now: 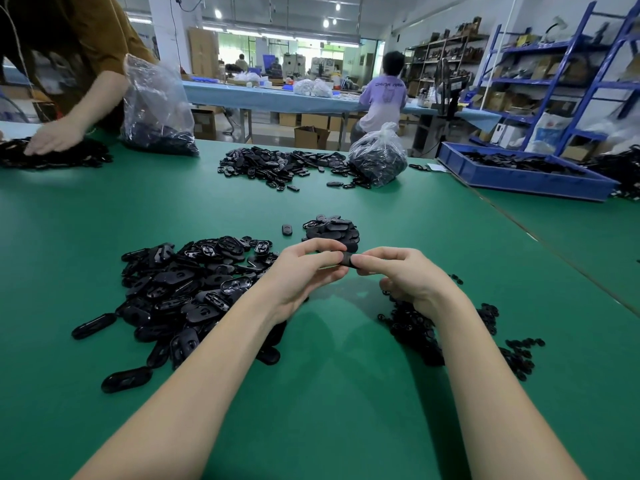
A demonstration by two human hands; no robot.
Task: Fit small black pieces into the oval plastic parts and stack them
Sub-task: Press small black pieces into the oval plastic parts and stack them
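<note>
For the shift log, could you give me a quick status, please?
Left hand and right hand both pinching one oval part. Stack just behind. Nothing in the way.

Glossy black plastic ovals (pixel 194 289) – matt green table mat (pixel 329 393) – clear crinkled bag (pixel 157 109).

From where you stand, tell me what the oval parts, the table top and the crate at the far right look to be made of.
Oval parts: moulded black plastic, semi-gloss; light glints on their rims.
Table top: green mat, matte, perhaps rubber or vinyl; soft shadows, little glare.
Crate: blue rigid plastic, by its straight smooth walls.
</note>
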